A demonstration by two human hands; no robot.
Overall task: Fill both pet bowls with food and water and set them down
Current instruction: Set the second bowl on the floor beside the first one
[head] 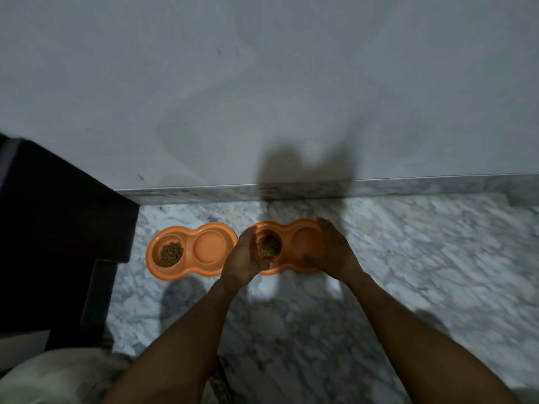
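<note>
Now we grip the right bowl by its ends, left hand and right hand curled round its rim, at or just above the floor. At its nine o'clock the left bowl already rests. Both show kibble; water we cannot confirm. Next, probably: settle it level, then release.

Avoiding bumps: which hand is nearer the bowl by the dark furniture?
Left. The left hand grips the held bowl just right of the leftmost bowl; the right hand grips its far end.
</note>
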